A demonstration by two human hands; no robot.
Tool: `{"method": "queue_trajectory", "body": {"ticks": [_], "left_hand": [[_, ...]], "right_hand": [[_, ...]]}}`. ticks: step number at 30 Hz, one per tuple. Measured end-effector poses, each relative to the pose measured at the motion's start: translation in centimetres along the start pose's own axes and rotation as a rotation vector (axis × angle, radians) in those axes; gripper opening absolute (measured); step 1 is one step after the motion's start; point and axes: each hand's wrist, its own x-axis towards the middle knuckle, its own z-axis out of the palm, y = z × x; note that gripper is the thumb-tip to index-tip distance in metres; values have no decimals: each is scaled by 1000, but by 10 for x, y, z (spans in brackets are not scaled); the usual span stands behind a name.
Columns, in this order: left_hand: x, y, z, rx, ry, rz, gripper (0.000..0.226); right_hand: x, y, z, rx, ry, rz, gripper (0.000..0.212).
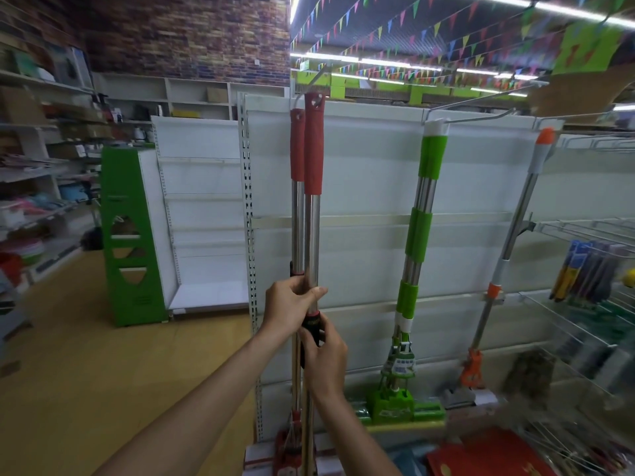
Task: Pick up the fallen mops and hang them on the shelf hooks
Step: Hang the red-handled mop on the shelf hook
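Note:
Both my hands hold a red-handled mop (pixel 313 156) upright against the white shelf panel (pixel 371 173). My left hand (pixel 290 307) grips its steel pole, and my right hand (pixel 324 355) grips the black collar just below. The loop at its red top sits at a metal hook (pixel 311 84); whether it is on the hook I cannot tell. A second red-handled mop (pixel 297 149) stands right behind it to the left. A green mop (pixel 421 235) and an orange mop (pixel 515 218) hang from hooks further right.
A green-sided shelving unit (pixel 127 235) stands to the left on the wooden floor (pixel 103 389). Wire racks (pixel 584 321) with goods jut out at the right. Red items (pixel 488 455) lie low at the bottom right.

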Motion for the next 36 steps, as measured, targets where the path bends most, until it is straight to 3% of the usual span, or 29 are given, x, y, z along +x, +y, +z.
{"method": "queue_trajectory", "body": {"ticks": [36], "left_hand": [[52,-21,-4,14,3,12,5]], "right_hand": [[47,25,35,6,2,-5,30]]}}
